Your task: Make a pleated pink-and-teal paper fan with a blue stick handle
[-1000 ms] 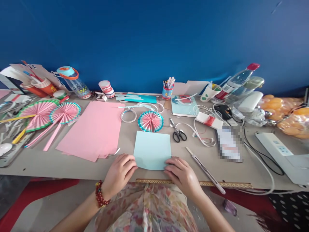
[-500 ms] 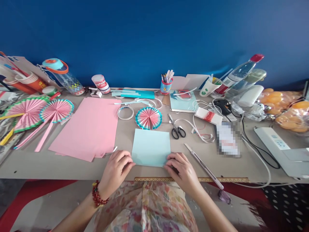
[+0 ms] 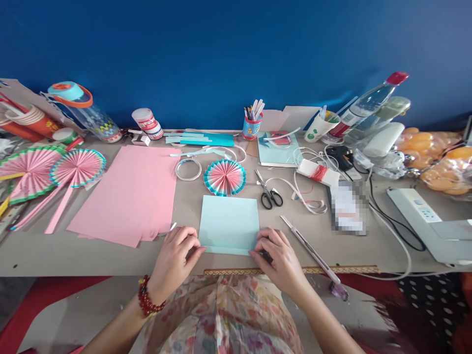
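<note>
Pale blue sheet (image 3: 228, 223), one, near centre of the table (image 3: 110, 259); a hand at each near corner.
Sheet flat, roughly rectangular, a narrow band creased along its near edge; left hand (image 3: 179, 253) pinching the left near corner, right hand (image 3: 277, 253) the right one; slim strip of tabletop between sheet and table's near edge; more room at left, nearside of the pink sheets (image 3: 125, 196); counted: one pleated rosette (image 3: 224, 174) just beyond the far edge; scissors (image 3: 271, 194), one pair, and one craft knife (image 3: 309, 246), both right; one silvery ring (image 3: 188, 178), far left of sheet; pink sheets several, overlapping, number unclear.
</note>
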